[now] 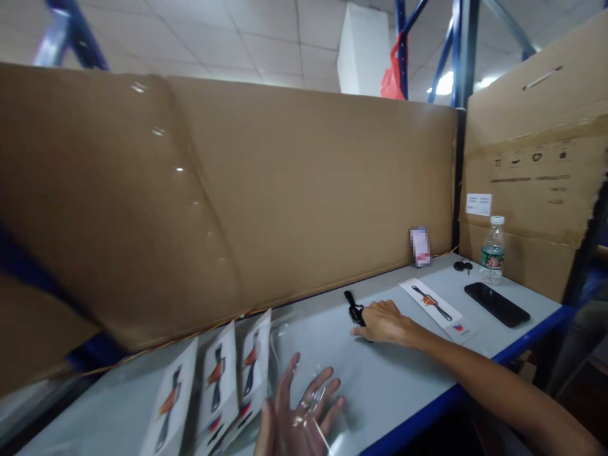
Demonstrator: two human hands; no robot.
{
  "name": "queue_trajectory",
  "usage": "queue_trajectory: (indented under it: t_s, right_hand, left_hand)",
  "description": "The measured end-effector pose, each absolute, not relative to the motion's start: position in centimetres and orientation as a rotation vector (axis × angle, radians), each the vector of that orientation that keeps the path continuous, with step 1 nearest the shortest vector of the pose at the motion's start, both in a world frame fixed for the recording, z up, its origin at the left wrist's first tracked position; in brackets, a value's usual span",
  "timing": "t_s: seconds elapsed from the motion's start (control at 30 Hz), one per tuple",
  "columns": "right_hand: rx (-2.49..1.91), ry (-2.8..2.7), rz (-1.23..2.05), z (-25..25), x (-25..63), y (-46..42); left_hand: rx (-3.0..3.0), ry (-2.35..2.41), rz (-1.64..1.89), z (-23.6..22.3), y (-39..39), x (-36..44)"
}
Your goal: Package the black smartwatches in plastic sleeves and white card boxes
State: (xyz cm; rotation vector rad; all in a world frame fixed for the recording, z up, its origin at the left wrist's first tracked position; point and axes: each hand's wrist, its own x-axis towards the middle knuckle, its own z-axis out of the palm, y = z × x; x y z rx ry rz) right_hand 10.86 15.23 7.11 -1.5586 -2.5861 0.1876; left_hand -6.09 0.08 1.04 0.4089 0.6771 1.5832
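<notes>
My right hand (386,322) reaches across the grey table (389,386), its fingers closed on a black watch strap (353,308) that lies on the surface. My left hand (298,415) is at the bottom edge, fingers spread inside or behind a clear plastic bag (304,354). White boxes printed with a watch (216,380) stand in a row at the left, leaning against the cardboard wall. One more long white watch box (434,304) lies flat to the right of my right hand.
A tall cardboard wall (213,190) backs the table. At the far right lie a black phone (496,304), a water bottle (493,251), keys (462,266) and a small card (420,247). The table's blue edge (527,342) runs along the right.
</notes>
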Motion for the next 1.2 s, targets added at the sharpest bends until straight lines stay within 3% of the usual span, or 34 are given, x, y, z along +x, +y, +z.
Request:
queue_trajectory:
  t_s: [0.5, 0.9, 1.2]
  right_hand:
    - [-1.604, -2.515, 0.207, 3.9, 15.4, 16.4]
    - [-0.874, -1.680, 1.243, 12.6, 17.5, 9.0]
    - [-0.803, -1.762, 1.593, 11.0, 10.9, 11.2]
  left_hand:
    - [0.343, 0.601, 1.702, 3.0, -0.8, -4.1]
    - [0.327, 0.613, 1.697, 2.2, -0.3, -4.5]
    - [0.414, 0.614, 1.581, 2.9, -0.7, -3.8]
